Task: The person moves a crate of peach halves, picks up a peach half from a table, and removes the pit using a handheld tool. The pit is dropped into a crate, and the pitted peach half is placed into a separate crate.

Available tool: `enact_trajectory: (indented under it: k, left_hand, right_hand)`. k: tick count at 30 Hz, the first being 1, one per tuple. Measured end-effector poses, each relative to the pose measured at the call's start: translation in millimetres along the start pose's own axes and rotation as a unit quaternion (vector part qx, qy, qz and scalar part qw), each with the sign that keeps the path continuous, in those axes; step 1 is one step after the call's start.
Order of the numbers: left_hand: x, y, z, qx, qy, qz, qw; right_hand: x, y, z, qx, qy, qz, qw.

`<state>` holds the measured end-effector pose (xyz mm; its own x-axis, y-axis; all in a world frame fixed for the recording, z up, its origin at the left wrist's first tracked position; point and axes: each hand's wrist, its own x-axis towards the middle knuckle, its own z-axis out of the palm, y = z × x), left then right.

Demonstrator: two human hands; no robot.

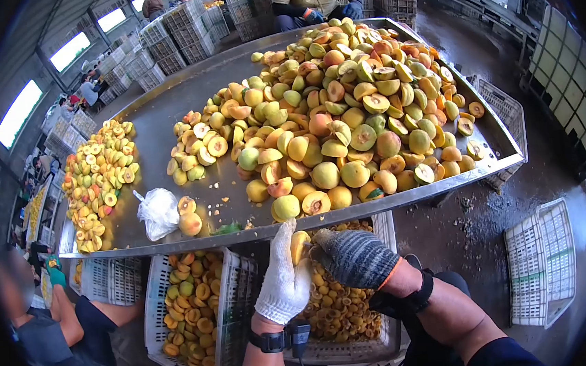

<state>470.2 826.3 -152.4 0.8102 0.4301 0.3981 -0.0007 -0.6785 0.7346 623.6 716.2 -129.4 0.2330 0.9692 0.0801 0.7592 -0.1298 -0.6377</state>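
Observation:
My left hand (287, 280), in a white knit glove, grips a yellow peach half (300, 247) just in front of the metal table's near edge. Close against the fruit is my right hand (357, 256), in a dark grey glove with its fingers curled. Whatever those fingers hold is hidden. Directly below both hands stands a white crate (390, 313) with small brownish-yellow fruit pieces (337, 311) in it. A large heap of halved and whole peaches (343, 124) lies on the metal table (185, 122) beyond my hands.
Left of me stands a crate of peach halves (197, 314). A knotted plastic bag (158, 213) and a smaller peach pile (99, 174) lie on the table's left side. People sit at the far side and left. Another crate (540, 265) rests on the wet floor at right.

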Motion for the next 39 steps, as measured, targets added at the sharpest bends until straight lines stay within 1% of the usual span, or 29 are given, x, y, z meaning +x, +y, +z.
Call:
enact_trajectory:
  k: [1,3,5,7,9,11,12,14,15,16,18,19,20,21,23,24,26,27,28,29,30,32,33,36,38,39]
  left_hand:
    - [-0.4,-0.2,0.3,0.000,-0.015,-0.005,1.000]
    - [0.0,-5.7,7.8,0.012,-0.014,-0.015,1.000]
    - [-0.6,-10.8,16.0,0.022,-0.010,-0.025,0.999]
    - [0.0,-13.3,22.3,-0.007,0.017,-0.043,0.999]
    - [0.1,-13.4,21.3,0.007,0.007,-0.035,0.999]
    - [-0.5,-14.2,18.9,0.021,0.000,-0.028,0.999]
    - [-1.2,-15.8,17.7,0.014,-0.015,-0.026,0.999]
    - [-4.1,-16.0,13.9,0.006,-0.031,-0.030,0.999]
    - [-1.9,-12.7,10.1,-0.010,-0.059,-0.024,0.998]
    - [-0.6,-11.0,7.7,-0.026,-0.087,-0.017,0.996]
    - [-1.3,-13.5,8.2,-0.013,-0.100,-0.016,0.995]
    - [-1.8,-14.0,8.9,0.003,-0.112,-0.009,0.994]
    - [-2.0,-11.8,12.6,-0.022,-0.115,-0.047,0.992]
    - [-2.6,-10.9,15.9,-0.023,-0.116,-0.048,0.992]
    - [-5.7,-11.3,22.1,-0.001,-0.059,-0.006,0.998]
    - [-6.0,-11.7,25.0,-0.001,-0.060,-0.005,0.998]
    - [-7.2,-14.1,29.2,0.042,-0.019,-0.011,0.999]
    - [-7.3,-16.0,29.1,0.044,-0.018,-0.009,0.999]
    - [-8.8,-18.7,28.9,0.028,-0.029,-0.029,0.999]
    - [-10.0,-20.3,28.7,0.012,-0.040,-0.050,0.998]
    - [-9.8,-19.6,28.4,0.012,-0.040,-0.051,0.998]
    - [-7.0,-17.1,27.8,0.037,-0.018,-0.003,0.999]
    - [-6.6,-17.6,27.7,0.038,-0.020,-0.003,0.999]
    - [-6.8,-19.8,21.6,0.024,-0.009,-0.011,1.000]
    - [-2.3,-19.0,15.5,-0.003,-0.067,-0.018,0.998]
    - [-1.4,-16.0,15.7,-0.005,-0.069,-0.019,0.997]
  right_hand:
    - [-0.9,-2.7,-1.9,-0.017,-0.007,0.009,1.000]
    - [-1.4,-2.9,3.0,-0.031,-0.014,0.018,0.999]
    - [-3.2,2.2,18.1,-0.002,0.024,0.054,0.998]
    - [-5.4,5.4,25.4,0.006,0.035,0.051,0.998]
    - [-7.5,4.5,25.5,0.017,0.047,0.050,0.998]
    - [-8.7,-0.4,15.9,-0.045,0.005,0.019,0.999]
    - [-8.7,1.6,13.8,-0.045,0.005,0.020,0.999]
    - [-11.5,6.8,10.4,-0.037,-0.002,-0.043,0.998]
    - [-10.8,9.6,8.1,-0.036,-0.005,-0.041,0.998]
    - [-9.2,13.1,5.5,-0.041,-0.032,-0.048,0.997]
    - [-5.6,21.7,-1.7,-0.045,-0.100,-0.057,0.992]
    - [-5.6,23.0,-0.3,-0.043,-0.101,-0.054,0.993]
    - [-4.8,23.8,1.2,-0.046,-0.119,-0.044,0.991]
    - [-4.4,24.4,1.3,-0.050,-0.137,-0.034,0.989]
    - [-7.0,22.1,-0.5,-0.037,-0.133,-0.035,0.990]
    - [-7.0,20.9,-0.1,-0.031,-0.119,-0.026,0.992]
    - [-10.2,20.9,4.3,-0.025,-0.103,-0.018,0.994]
    - [-12.6,22.1,10.7,-0.022,-0.081,0.003,0.996]
    - [-13.1,23.5,15.4,-0.020,-0.060,0.023,0.998]
    - [-13.2,25.7,17.5,-0.020,-0.061,0.022,0.998]
    - [-14.3,27.5,17.8,-0.020,-0.037,0.027,0.999]
    - [-14.5,25.9,15.2,-0.010,-0.004,0.037,0.999]
    - [-14.2,23.6,12.7,-0.009,-0.002,0.038,0.999]
    - [-11.8,16.8,6.2,-0.013,-0.026,0.031,0.999]
    - [-13.5,17.8,-0.4,-0.066,-0.020,-0.043,0.997]
    - [-15.3,18.1,1.4,-0.065,-0.021,-0.041,0.997]
